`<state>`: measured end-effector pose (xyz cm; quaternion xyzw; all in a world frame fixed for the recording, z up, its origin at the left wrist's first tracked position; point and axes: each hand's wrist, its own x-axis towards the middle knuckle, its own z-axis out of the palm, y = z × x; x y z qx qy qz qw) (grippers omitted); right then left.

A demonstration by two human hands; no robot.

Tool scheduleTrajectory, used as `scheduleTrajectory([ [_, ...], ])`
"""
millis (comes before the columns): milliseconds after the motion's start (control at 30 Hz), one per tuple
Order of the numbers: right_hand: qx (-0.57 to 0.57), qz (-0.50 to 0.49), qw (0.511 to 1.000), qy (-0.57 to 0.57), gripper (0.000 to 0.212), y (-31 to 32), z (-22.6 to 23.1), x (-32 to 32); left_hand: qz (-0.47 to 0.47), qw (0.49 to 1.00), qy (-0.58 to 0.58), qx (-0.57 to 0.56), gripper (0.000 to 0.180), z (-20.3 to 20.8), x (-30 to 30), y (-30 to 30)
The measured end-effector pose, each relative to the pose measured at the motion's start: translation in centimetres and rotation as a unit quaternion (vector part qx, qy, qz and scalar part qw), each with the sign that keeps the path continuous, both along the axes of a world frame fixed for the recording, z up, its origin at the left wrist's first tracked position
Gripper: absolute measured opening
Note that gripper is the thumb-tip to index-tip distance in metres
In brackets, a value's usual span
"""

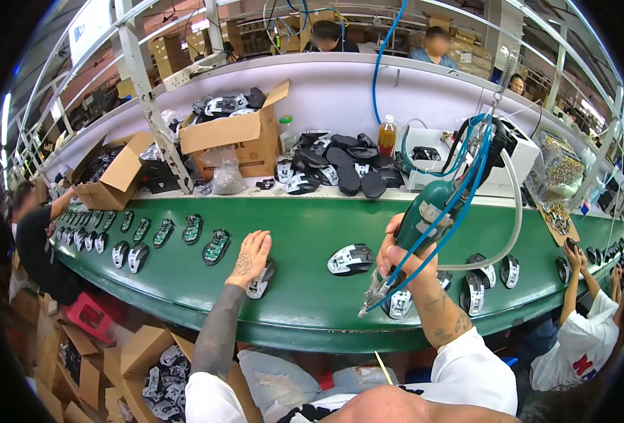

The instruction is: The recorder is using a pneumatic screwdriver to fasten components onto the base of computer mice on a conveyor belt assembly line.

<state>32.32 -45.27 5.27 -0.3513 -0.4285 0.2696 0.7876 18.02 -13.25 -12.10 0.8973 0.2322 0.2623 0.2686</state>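
My right hand [410,261] grips a teal power screwdriver [428,211] that hangs from a spring with blue hoses. Its metal tip points down to the left, near a white-and-black computer mouse shell [398,305] on the green bench. My left hand [250,259] lies with its fingers stretched out beside and partly over another mouse shell [261,283]; whether it touches that shell I cannot tell. Between my hands sits a white-and-black mouse shell [350,259]. To the left of my left hand is a mouse part with a green circuit board [217,247].
Rows of circuit-board parts [164,233] and shells [137,258] lie leftward. More shells [474,292] lie right. Behind are an open carton [227,141], piled mouse parts [340,166] and a bottle [386,134]. Co-workers sit at both ends. A pale hose [513,233] loops over the bench.
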Motion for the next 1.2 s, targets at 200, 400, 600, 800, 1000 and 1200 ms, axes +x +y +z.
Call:
scheduleTrajectory([
  [200,0.021,-0.023,1.000,-0.001,0.031,-0.1,-0.2,1.4,0.372,0.892,-0.192,0.173,0.030,4.4,-17.1,-3.3],
  [400,0.012,-0.065,0.998,-0.013,0.033,0.4,0.2,1.2,0.688,0.625,0.327,0.172,0.066,-14.1,-41.7,-9.0],
  [600,0.019,-0.034,0.999,0.002,0.033,0.7,-0.5,1.2,0.605,0.731,0.308,0.061,0.074,-20.8,-43.5,-9.2],
  [800,0.029,-0.010,0.999,0.025,0.034,1.5,-0.1,0.5,0.534,0.782,0.315,-0.064,0.083,-24.8,-48.0,-10.9],
  [1000,0.038,-0.125,0.991,-0.033,0.032,-0.1,0.5,0.8,0.594,0.786,0.138,-0.106,0.040,-14.6,-41.3,-9.8],
  [1200,0.070,-0.036,0.995,-0.061,0.034,1.6,-0.3,1.9,0.356,0.874,-0.289,-0.161,0.035,1.1,-26.7,-8.1],
])
